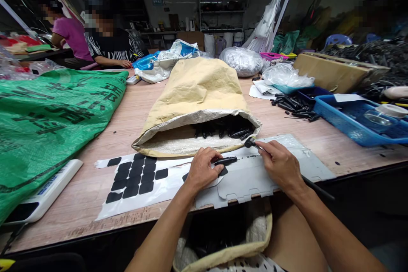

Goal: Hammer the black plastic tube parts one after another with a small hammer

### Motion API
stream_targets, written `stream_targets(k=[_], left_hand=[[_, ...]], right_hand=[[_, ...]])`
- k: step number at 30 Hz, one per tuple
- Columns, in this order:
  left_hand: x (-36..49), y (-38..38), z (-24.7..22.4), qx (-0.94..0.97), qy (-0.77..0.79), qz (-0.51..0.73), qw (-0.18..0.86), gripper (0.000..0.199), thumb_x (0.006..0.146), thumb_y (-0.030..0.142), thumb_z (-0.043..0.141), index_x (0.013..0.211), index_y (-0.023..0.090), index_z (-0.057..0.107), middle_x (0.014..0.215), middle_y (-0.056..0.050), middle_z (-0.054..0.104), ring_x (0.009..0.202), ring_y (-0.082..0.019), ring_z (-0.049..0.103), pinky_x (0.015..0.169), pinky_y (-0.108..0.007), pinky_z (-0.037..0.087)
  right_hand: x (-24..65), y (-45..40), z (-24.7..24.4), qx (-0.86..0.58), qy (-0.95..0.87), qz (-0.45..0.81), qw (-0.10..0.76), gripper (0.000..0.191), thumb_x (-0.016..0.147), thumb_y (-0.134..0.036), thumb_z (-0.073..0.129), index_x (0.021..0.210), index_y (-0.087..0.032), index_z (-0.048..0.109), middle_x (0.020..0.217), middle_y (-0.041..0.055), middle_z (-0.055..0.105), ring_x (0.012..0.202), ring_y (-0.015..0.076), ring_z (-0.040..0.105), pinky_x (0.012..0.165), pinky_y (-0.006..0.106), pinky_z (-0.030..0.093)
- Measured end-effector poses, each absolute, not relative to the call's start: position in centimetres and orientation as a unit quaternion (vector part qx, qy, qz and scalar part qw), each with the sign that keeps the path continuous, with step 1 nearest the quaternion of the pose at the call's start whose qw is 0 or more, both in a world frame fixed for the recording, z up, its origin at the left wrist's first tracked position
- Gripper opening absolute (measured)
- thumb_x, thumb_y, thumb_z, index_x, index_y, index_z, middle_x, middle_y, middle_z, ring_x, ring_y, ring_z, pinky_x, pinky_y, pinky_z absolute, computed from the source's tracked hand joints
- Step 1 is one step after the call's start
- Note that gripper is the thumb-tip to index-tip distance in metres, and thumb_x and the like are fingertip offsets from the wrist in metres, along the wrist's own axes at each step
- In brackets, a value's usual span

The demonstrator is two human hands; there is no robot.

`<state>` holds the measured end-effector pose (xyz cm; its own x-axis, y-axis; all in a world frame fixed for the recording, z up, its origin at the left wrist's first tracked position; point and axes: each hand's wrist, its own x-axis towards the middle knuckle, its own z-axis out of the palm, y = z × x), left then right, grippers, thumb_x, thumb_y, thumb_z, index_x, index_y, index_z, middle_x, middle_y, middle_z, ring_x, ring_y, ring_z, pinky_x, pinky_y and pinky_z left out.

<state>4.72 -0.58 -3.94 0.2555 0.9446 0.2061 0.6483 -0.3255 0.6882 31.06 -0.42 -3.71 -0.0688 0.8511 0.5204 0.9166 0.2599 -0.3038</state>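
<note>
L hand (204, 166): fingers clamped on one end of a blk tube (228, 160), over grey board (248, 183), in front of the open mouth of a yellow sack (200, 87). R hand (281, 162): fingers clamped round the handle of a tool (249, 142), its head near the sack's rim. Lettering: green bag (54, 110), lg. blk Chinese characters, creased, wording unclear; white device (60, 183), blue print, too sm. to read.

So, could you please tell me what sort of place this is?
Probably a small workshop: a yellow sack holds many black parts, a white sheet bears black patches, and another person is across the worktable.
</note>
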Motion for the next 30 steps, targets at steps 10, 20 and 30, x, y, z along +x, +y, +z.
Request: stream_targets(k=[10,20,30], left_hand=[[4.8,-0.8,-3.5,0.755,0.529,0.301,0.243,0.025,0.073,0.009,0.067,0.094,0.023,0.069,0.088,-0.001,0.065,0.091,-0.022,0.054,0.084,-0.036,0.043],[4.6,-0.5,-3.4,0.761,0.527,0.278,0.256,0.018,0.081,0.017,0.07,0.098,0.023,0.071,0.092,-0.002,0.066,0.094,-0.023,0.055,0.085,-0.036,0.043],[3.9,-11.0,1.6,0.765,0.491,0.077,0.41,0.018,0.097,0.042,0.052,0.1,0.035,0.069,0.088,0.002,0.072,0.084,-0.022,0.065,0.072,-0.032,0.043]], right_hand=[[32.0,0.3,-6.2,-0.591,-0.749,-0.116,0.275,0.03,0.095,-0.025,0.052,0.118,-0.025,0.071,0.089,0.0049,0.065,0.089,0.0214,0.056,0.077,0.033,0.042],[31.9,0.3,-6.0,-0.601,-0.747,-0.112,0.262,0.029,0.096,-0.024,0.052,0.119,-0.025,0.069,0.091,0.0045,0.065,0.09,0.0218,0.056,0.077,0.033,0.041],[31.9,0.4,-6.1,-0.601,-0.747,-0.112,0.263,0.029,0.095,-0.022,0.054,0.119,-0.024,0.069,0.092,0.0036,0.065,0.09,0.021,0.055,0.078,0.033,0.041]])
